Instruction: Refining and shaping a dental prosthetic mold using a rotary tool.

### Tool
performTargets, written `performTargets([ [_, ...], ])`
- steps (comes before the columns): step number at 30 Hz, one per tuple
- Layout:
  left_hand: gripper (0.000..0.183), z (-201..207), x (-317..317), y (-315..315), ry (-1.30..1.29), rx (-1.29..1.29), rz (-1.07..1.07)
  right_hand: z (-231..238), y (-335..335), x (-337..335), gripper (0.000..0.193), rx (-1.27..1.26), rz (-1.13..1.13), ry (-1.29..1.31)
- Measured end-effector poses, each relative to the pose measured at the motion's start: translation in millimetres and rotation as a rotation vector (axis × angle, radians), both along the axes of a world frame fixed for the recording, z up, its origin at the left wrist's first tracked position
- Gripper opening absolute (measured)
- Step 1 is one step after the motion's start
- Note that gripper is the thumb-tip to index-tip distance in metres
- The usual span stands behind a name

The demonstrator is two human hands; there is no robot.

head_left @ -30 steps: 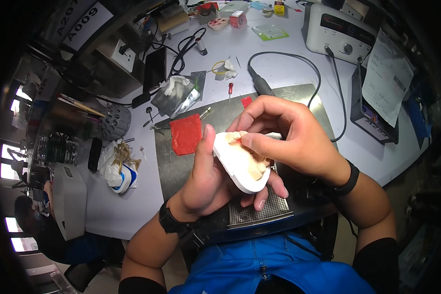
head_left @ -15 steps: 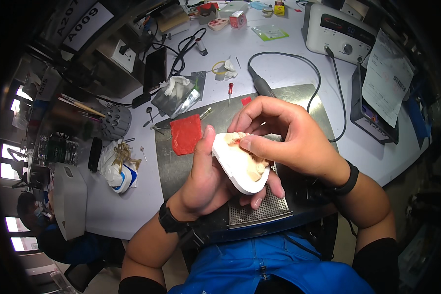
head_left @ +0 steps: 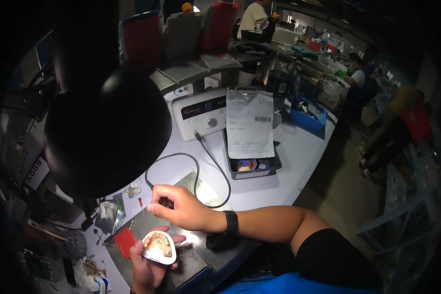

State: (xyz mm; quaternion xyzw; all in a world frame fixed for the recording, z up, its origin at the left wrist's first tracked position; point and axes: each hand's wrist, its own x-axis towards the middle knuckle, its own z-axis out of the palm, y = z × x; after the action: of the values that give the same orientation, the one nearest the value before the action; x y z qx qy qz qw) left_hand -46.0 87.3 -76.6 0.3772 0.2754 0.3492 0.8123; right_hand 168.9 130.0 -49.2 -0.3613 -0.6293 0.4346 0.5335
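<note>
My left hand (head_left: 146, 273) grips a dental plaster model (head_left: 160, 246) with a white base and a beige tooth arch facing up. Just above and beyond it is my right hand (head_left: 188, 209), fingers curled with thumb and fingertips together; whatever they pinch, if anything, is too small to make out. The right hand does not touch the model. Beside the left hand lies a square red sheet (head_left: 124, 242), apparently wax. A thin tool with a red handle (head_left: 140, 202) rests left of my right fingertips. A perforated metal grid (head_left: 190, 268) sits right of the model.
A black lamp head (head_left: 108, 139) looms at the left. Beyond my hands stand a white control unit (head_left: 211, 122) with a cable and a dark tray (head_left: 255, 170) with a printed sheet (head_left: 250, 117) over it. A blue bin (head_left: 306, 116) is farther right. Other people are in the background.
The view has swung up and to the right, bringing in the lamp and the room. My right hand has come off the model, which my left hand still holds.
</note>
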Motion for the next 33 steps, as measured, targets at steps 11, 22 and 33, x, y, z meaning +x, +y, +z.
performTargets([
  [11, 0.043, 13.8, 6.4, -22.1, 0.121, 0.055, 0.216, 25.3, 1.8, 19.5, 0.037, 0.438, -0.33, 0.07],
  [22, 0.071, 41.3, -19.8, -37.6, 0.211, 0.631, 0.423, 31.8, -106.7, 69.4, 0.04, 0.302, -0.342, -0.109],
  [33, 0.048, -5.0, -226.7, -158.3, 0.44, 1.01, 1.229, -68.8, -170.6, 74.8, 0.031, 0.37, -0.785, -0.615],
])
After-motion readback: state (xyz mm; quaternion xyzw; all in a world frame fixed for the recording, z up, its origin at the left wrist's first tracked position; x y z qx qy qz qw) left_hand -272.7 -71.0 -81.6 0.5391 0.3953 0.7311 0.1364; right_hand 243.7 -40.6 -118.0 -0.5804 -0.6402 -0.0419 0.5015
